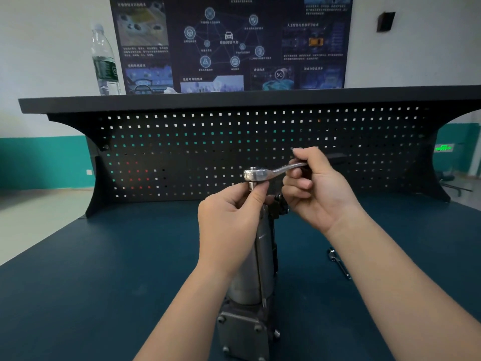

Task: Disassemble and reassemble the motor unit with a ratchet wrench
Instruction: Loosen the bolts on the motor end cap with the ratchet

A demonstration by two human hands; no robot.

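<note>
A silver ratchet wrench (270, 172) is held level in the air above the bench. My right hand (315, 188) grips its handle from the right. My left hand (231, 217) pinches the small socket (252, 185) under the wrench head between thumb and forefinger. Below my hands the grey metal motor unit (253, 277) lies lengthwise on the blue bench top (104, 282), its bolted square flange (242, 332) nearest me and a black fitting (279, 203) at its far end. My left wrist hides part of the motor body.
A slim extension bar with a socket (338, 261) lies on the bench right of the motor. A black pegboard (208, 152) rises behind the bench under a shelf (234, 99). A plastic water bottle (105, 61) stands on the shelf's left end.
</note>
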